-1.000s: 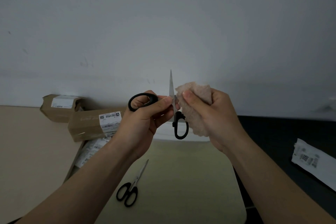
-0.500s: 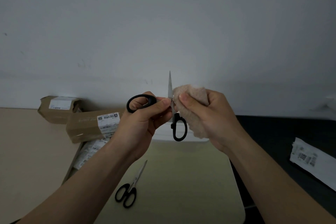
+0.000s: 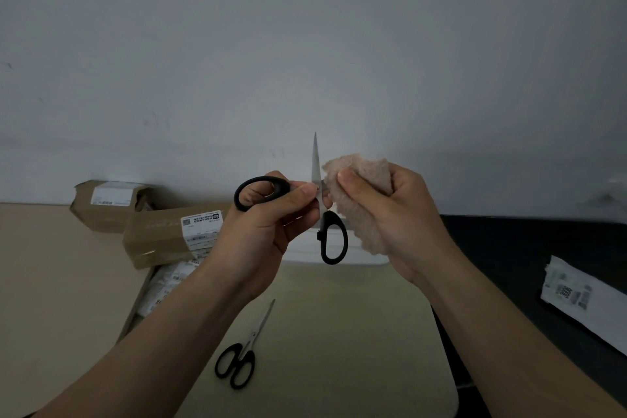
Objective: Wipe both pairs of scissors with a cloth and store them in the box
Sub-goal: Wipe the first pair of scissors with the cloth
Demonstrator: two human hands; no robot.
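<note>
My left hand (image 3: 268, 224) holds a pair of black-handled scissors (image 3: 330, 237) spread open in the air, fingers gripping near the pivot, one blade pointing straight up. My right hand (image 3: 390, 214) grips a bunched beige cloth (image 3: 359, 193) pressed against the right side of that blade near the pivot. A second, smaller pair of black-handled scissors (image 3: 242, 355) lies shut on the pale table (image 3: 356, 332) below my left forearm. A white box (image 3: 353, 253) shows behind the hands, mostly hidden.
Two brown cardboard parcels (image 3: 169, 236) with white labels sit at the back left, with white labelled bags (image 3: 166, 282) beside them. A dark surface (image 3: 509, 248) on the right carries a white labelled bag (image 3: 583, 302). A grey wall rises behind.
Both hands with the scissors and cloth drifted slightly left and down; the cloth stays against the blade near the pivot. The scissors on the table have not moved.
</note>
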